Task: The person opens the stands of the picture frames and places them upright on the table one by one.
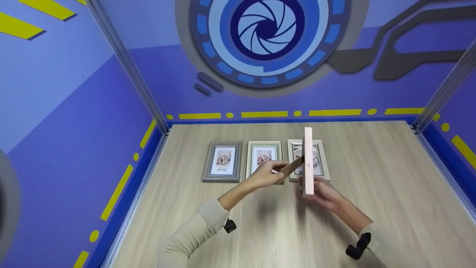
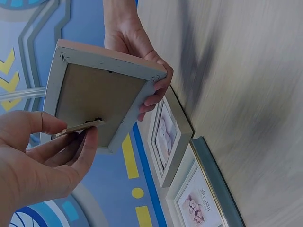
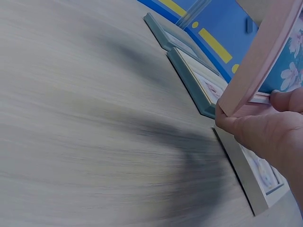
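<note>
A pink photo frame (image 1: 309, 163) is held upright above the table, edge-on in the head view. My right hand (image 1: 327, 193) grips it by a lower corner, thumb on its front and fingers behind. The right wrist view shows a blue flower picture (image 3: 289, 66) in its front. My left hand (image 1: 266, 174) pinches the brown stand leg (image 2: 80, 127) on the frame's back, which is swung out from the brown backing board (image 2: 104, 90). Behind the pink frame, a cream photo frame (image 1: 326, 169) with an animal picture lies on the table, partly hidden.
A grey photo frame (image 1: 205, 171) and a pale green-edged photo frame (image 1: 264, 143) lie in a row left of the cream one; my left hand covers part of the middle one. Blue walls (image 1: 156, 74) with metal corner posts border the wooden table (image 1: 372, 167).
</note>
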Motion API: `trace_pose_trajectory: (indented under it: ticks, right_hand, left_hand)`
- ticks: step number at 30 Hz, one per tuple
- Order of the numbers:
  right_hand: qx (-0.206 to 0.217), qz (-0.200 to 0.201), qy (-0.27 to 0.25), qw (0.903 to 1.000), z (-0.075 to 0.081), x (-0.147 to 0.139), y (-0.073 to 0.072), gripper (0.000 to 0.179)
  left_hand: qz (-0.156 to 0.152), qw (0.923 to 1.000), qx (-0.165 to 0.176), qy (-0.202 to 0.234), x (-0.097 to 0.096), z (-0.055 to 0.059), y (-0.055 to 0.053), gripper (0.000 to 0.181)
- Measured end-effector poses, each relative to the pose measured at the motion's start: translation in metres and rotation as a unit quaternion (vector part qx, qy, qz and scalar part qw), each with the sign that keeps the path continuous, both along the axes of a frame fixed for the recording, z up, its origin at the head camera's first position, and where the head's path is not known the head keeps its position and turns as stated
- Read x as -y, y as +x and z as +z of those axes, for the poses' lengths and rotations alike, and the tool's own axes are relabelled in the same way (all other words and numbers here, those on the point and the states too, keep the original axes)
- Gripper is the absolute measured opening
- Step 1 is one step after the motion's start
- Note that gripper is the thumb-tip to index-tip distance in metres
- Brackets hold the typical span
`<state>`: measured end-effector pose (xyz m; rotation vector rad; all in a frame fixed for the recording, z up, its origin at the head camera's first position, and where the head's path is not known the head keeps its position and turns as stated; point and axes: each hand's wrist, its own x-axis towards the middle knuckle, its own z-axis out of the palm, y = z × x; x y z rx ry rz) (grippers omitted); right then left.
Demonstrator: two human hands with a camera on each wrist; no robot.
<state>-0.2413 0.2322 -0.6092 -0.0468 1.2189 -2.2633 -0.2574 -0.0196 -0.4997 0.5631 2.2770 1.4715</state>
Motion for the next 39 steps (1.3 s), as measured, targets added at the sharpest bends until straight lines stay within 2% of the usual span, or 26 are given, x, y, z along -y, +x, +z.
trace_pose_trajectory:
  ticks: [3,6,8,10,13,18,21,29,32,39]
  right_hand:
    - [0.004,-0.019,0.030,0.9994,0.000,0.001,-0.001,0.022]
    - [0.004,-0.029,0.045,0.9986,0.000,0.003,-0.002,0.022]
    - [0.001,-0.029,0.051,0.9983,-0.001,0.003,-0.003,0.030]
    - [-0.005,-0.028,0.061,0.9977,-0.002,0.004,-0.003,0.039]
    - [-0.014,-0.032,0.078,0.9963,-0.005,0.004,-0.003,0.048]
    - [-0.020,-0.056,0.102,0.9930,-0.005,0.002,-0.003,0.049]
    - [-0.019,-0.068,0.124,0.9898,-0.003,-0.001,-0.002,0.056]
    - [-0.006,-0.103,0.188,0.9766,0.003,-0.008,-0.003,0.067]
    - [-0.007,-0.107,0.197,0.9746,0.005,-0.012,-0.002,0.067]
    - [-0.014,-0.122,0.200,0.9721,0.009,-0.024,-0.001,0.070]
  left_hand:
    - [0.009,0.9996,-0.023,0.014,-0.001,0.001,0.000,0.046]
    - [0.024,0.9962,-0.077,0.035,-0.003,-0.001,0.000,0.041]
    - [0.032,0.9930,-0.104,0.046,-0.004,-0.002,0.000,0.035]
    - [0.035,0.9916,-0.112,0.055,-0.006,-0.003,0.000,0.032]
    - [0.036,0.9930,-0.094,0.062,-0.007,-0.005,0.001,0.032]
    - [0.036,0.9944,-0.061,0.078,-0.008,-0.007,0.001,0.039]
    - [0.040,0.9944,-0.053,0.082,-0.008,-0.010,0.000,0.045]
    - [0.069,0.9927,-0.081,0.058,-0.012,-0.018,-0.001,0.047]
    - [0.080,0.9910,-0.097,0.046,-0.016,-0.019,-0.001,0.046]
    - [0.091,0.9900,-0.102,0.036,-0.027,-0.023,-0.005,0.042]
